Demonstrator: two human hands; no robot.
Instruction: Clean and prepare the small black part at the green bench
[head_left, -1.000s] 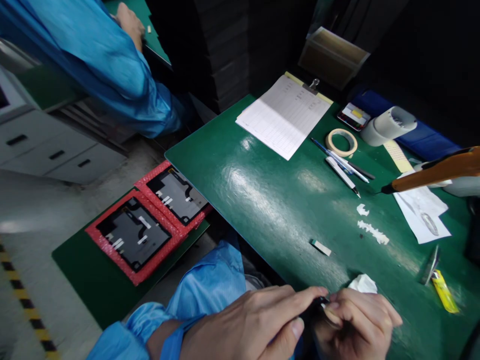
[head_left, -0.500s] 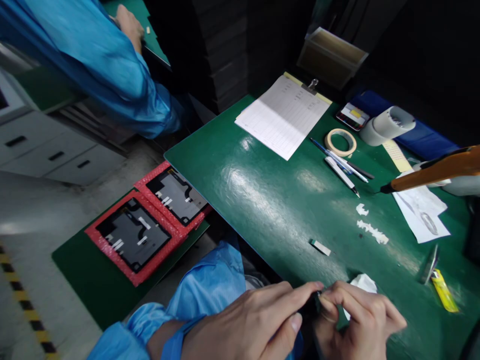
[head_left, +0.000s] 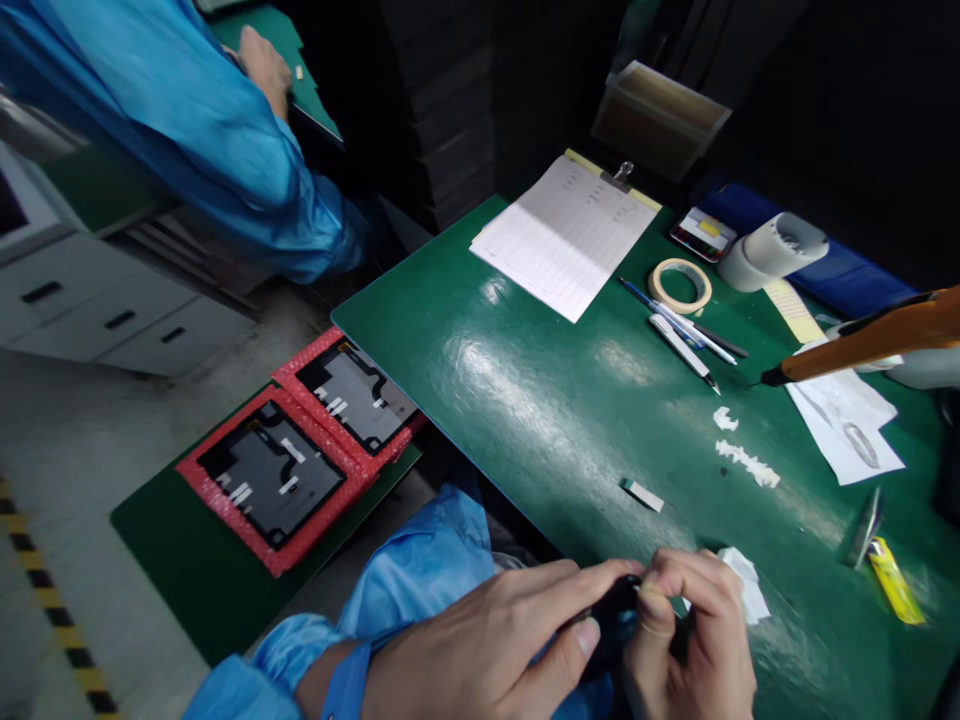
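Observation:
My left hand (head_left: 480, 640), with a blue band at its wrist, closes thumb and fingers round a small glossy black object (head_left: 611, 625) at the bottom of the view. Most of that object is hidden by the fingers, and its kind cannot be made out. Against its upper end, my right hand (head_left: 694, 625) is closed in a pinch, thumb and forefinger pressed together. Whatever sits in that pinch is too small to name. Crumpled white paper (head_left: 746, 588) lies on the green table just behind the right hand. A small white-and-green strip (head_left: 643, 495) rests beyond both hands.
The green table (head_left: 465, 350) bears a clipboard with sheets (head_left: 566, 235), a tape roll (head_left: 681, 286), pens (head_left: 684, 352), white scraps (head_left: 746, 464) and a yellow tool (head_left: 896, 582). An orange-brown tool (head_left: 862, 340) juts in from the right. Flat panels in red wrap (head_left: 277, 475) lie lower left. A co-worker's sleeve (head_left: 202, 130) is upper left.
My right hand's outer fingers have drawn in toward the left, uncovering more of the crumpled paper. More of the black object shows between the hands. My left hand has barely moved.

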